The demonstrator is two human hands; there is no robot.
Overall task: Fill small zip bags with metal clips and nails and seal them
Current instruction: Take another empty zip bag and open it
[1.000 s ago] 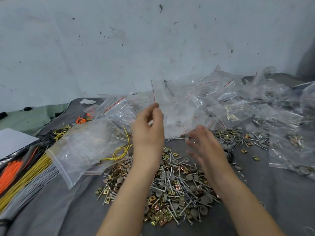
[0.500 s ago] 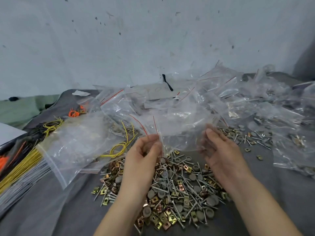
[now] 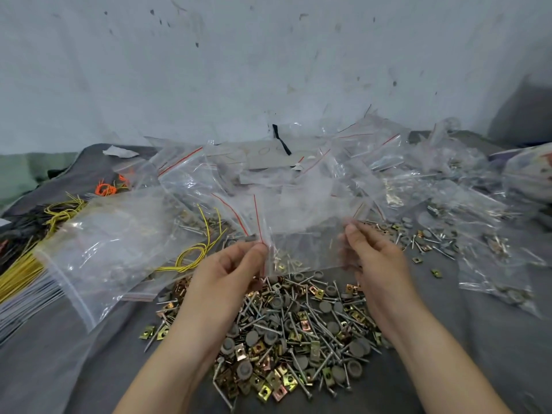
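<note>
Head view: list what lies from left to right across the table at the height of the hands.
yellow wire bundle → large clear bag → left hand → small zip bag, pinched by both hands → right hand → scattered clear bags

Bare forearms extended forward, left hand (image 3: 230,271) pinching thumb to forefinger, right hand (image 3: 378,264) curled, pinching

Above a heap of nails, brass clips and grey caps (image 3: 298,333) on the grey-clothed surface (image 3: 478,348), the left grip (image 3: 227,273) pinches the red-lined edge of a small clear zip bag (image 3: 301,240) while the right grip (image 3: 376,264) holds its opposite edge, with a larger clear bag (image 3: 113,243) lying to the left.
</note>
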